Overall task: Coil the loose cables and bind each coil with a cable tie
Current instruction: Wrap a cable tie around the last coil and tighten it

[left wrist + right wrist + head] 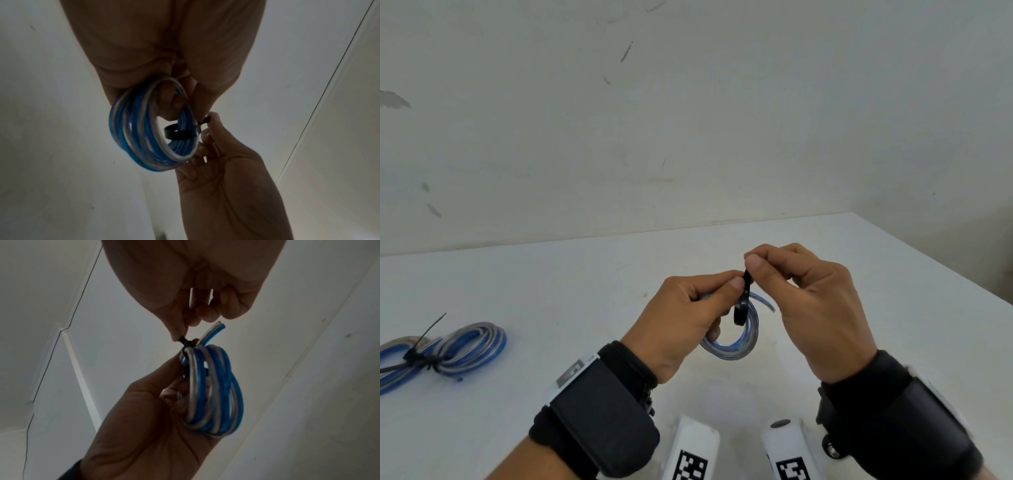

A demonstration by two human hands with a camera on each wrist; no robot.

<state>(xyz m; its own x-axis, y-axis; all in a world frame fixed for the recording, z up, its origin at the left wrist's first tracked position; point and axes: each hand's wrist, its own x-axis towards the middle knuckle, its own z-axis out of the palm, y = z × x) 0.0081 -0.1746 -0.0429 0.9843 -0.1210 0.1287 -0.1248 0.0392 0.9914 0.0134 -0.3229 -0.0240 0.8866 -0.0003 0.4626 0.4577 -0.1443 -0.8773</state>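
Note:
A small coil of blue and clear cable (736,337) hangs above the white table (551,291), held in my left hand (688,315) with fingers curled round its loops. A black cable tie (743,301) forms a loose loop around one side of the coil. My right hand (801,294) pinches the tie's upper end between thumb and forefinger, close to my left thumb. In the left wrist view the coil (148,129) shows the tie's loop (180,134) passing through it. In the right wrist view the coil (213,394) has a free cable end sticking up beside the tie (186,343).
Another blue and clear cable bundle (448,349) lies on the table at the left, bound with a black tie whose tail sticks up. Two white handles with printed markers (743,452) lie at the table's near edge. A wall rises behind the table.

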